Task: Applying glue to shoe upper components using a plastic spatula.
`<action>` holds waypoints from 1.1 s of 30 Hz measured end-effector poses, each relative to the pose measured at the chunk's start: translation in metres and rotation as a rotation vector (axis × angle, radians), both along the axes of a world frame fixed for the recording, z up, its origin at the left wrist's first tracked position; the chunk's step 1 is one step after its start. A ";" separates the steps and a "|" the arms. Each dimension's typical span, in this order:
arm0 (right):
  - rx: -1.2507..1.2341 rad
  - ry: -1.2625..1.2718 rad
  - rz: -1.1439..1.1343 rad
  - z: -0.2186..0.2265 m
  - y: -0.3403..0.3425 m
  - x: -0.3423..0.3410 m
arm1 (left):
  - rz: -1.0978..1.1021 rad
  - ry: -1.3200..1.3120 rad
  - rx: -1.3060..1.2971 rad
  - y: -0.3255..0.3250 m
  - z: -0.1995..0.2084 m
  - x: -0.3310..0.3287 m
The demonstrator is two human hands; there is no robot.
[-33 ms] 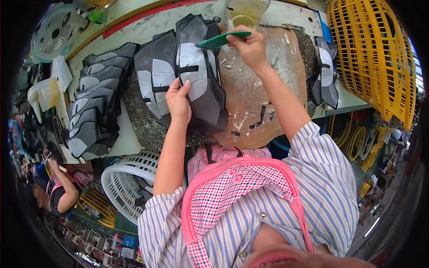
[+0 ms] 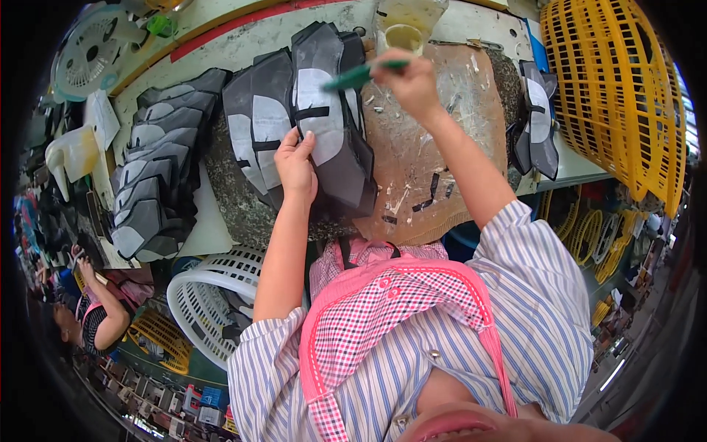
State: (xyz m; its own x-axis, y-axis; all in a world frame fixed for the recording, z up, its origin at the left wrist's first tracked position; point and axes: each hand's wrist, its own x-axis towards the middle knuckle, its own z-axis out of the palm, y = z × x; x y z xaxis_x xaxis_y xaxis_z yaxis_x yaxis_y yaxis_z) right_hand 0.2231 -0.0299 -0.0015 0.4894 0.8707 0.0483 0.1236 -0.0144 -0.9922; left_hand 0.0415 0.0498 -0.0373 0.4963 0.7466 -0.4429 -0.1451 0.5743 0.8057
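My right hand [image 2: 409, 85] is closed around a flat green tool [image 2: 350, 77], smeared by motion. Its tip is over the white patch on the top dark grey panel [image 2: 318, 48] of a stack. Whether the tip touches the panel I cannot tell. At that panel's left edge, my left hand [image 2: 297, 166] pinches it between thumb and fingers, just below a short black strip [image 2: 312, 113]. Left of this stack lie more overlapping grey panels [image 2: 269, 85] with white patches. A yellowish cup [image 2: 403, 38] stands beyond my right hand.
Stained brown cardboard [image 2: 420, 158] covers the worktable on the right, with small black strips [image 2: 433, 191]. More grey panels lie in a row [image 2: 158, 166] at left and a small pile [image 2: 537, 118] at right. A yellow basket [image 2: 611, 96], a white basket [image 2: 195, 309] and a person [image 2: 107, 324] flank me.
My right hand and the green tool have shifted slightly, the tool's tip coming a little nearer to me along the white patch. My left hand stays in place.
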 end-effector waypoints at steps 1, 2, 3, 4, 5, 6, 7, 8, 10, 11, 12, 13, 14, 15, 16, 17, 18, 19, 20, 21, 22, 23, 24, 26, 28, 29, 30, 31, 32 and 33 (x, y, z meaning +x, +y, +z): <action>0.024 -0.245 0.047 0.001 0.002 -0.003 | 0.047 -0.004 -0.040 0.003 -0.002 -0.002; 0.042 -0.181 0.236 0.007 -0.009 -0.013 | 0.059 0.000 -0.042 0.006 -0.005 -0.005; 0.034 -0.180 0.244 0.007 -0.012 -0.014 | 0.072 -0.012 -0.052 0.004 -0.005 -0.005; 0.037 -0.171 0.274 0.007 -0.014 -0.015 | 0.085 -0.023 -0.062 0.002 -0.006 -0.005; 0.039 -0.161 0.304 0.007 -0.017 -0.016 | 0.097 -0.035 -0.072 -0.001 -0.007 -0.005; 0.096 -0.002 0.066 0.004 -0.006 -0.008 | 0.097 -0.036 -0.077 -0.001 -0.007 -0.005; 0.092 -0.003 0.064 0.007 -0.006 -0.010 | 0.101 -0.038 -0.082 -0.002 -0.007 -0.003; 0.067 -0.155 0.158 0.011 -0.007 -0.012 | 0.104 -0.040 -0.086 -0.003 -0.006 -0.002; -0.070 -0.434 0.449 0.017 -0.015 -0.021 | 0.135 -0.013 -0.050 -0.005 -0.010 -0.004; -0.069 -0.431 0.454 0.016 -0.015 -0.019 | 0.140 -0.010 -0.050 -0.002 -0.011 -0.005; -0.048 -0.413 0.398 0.018 -0.019 -0.019 | 0.142 -0.012 -0.036 -0.004 -0.010 -0.004; -0.028 -0.395 0.342 0.022 -0.021 -0.021 | 0.143 -0.013 -0.021 -0.005 -0.008 -0.002; 0.037 -0.289 0.205 0.028 -0.016 -0.016 | 0.143 -0.020 -0.051 -0.005 -0.004 0.001; 0.035 -0.290 0.200 0.026 -0.014 -0.021 | 0.151 -0.034 -0.039 -0.002 -0.006 0.003; 0.012 -0.355 0.179 0.022 -0.014 -0.026 | 0.169 -0.024 -0.029 -0.005 -0.007 0.003; -0.011 -0.421 0.158 0.019 -0.016 -0.030 | 0.188 -0.016 -0.019 -0.007 -0.007 0.002; -0.110 -0.432 0.234 0.021 -0.029 -0.034 | 0.192 -0.012 -0.021 -0.009 -0.008 0.001; -0.111 -0.429 0.238 0.022 -0.033 -0.033 | 0.202 -0.004 0.000 -0.010 -0.009 0.001; -0.150 -0.332 0.232 0.025 -0.035 -0.032 | 0.211 0.004 0.022 -0.010 -0.010 -0.001; -0.192 -0.241 0.219 0.028 -0.039 -0.029 | 0.210 0.001 0.017 -0.012 -0.008 0.002; -0.124 -0.094 0.132 0.027 -0.040 -0.030 | 0.208 -0.019 0.017 -0.012 -0.006 0.004; -0.129 -0.097 0.131 0.023 -0.038 -0.032 | 0.206 -0.039 0.016 -0.013 -0.005 0.005; -0.059 -0.202 0.079 0.017 -0.030 -0.035 | 0.229 -0.028 0.025 -0.011 -0.008 0.006; -0.014 -0.381 0.038 0.013 -0.036 -0.039 | 0.244 -0.026 0.027 -0.016 -0.012 0.007; -0.134 -0.462 0.156 0.009 -0.059 -0.038 | 0.271 -0.014 0.029 -0.016 -0.015 0.003; -0.254 -0.544 0.271 0.009 -0.068 -0.041 | 0.270 -0.014 0.032 -0.015 -0.015 0.000; -0.252 -0.336 0.168 0.015 -0.071 -0.039 | 0.275 -0.022 0.035 -0.015 -0.016 0.003; -0.258 -0.333 0.170 0.022 -0.067 -0.041 | 0.276 -0.018 0.029 -0.017 -0.013 0.002; -0.123 -0.280 0.072 0.029 -0.058 -0.044 | 0.272 -0.022 0.025 -0.018 -0.008 0.001; 0.017 -0.237 -0.034 0.032 -0.046 -0.045 | 0.260 -0.038 0.025 -0.015 -0.005 0.004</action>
State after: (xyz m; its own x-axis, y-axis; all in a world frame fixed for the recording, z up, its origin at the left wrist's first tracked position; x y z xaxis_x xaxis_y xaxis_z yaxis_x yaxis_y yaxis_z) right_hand 0.1782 -0.0763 0.0303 0.4919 0.8518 0.1803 0.3532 -0.0059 -0.9355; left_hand 0.0460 0.0351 -0.0425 0.3023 0.8618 -0.4072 -0.3156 0.4936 0.8104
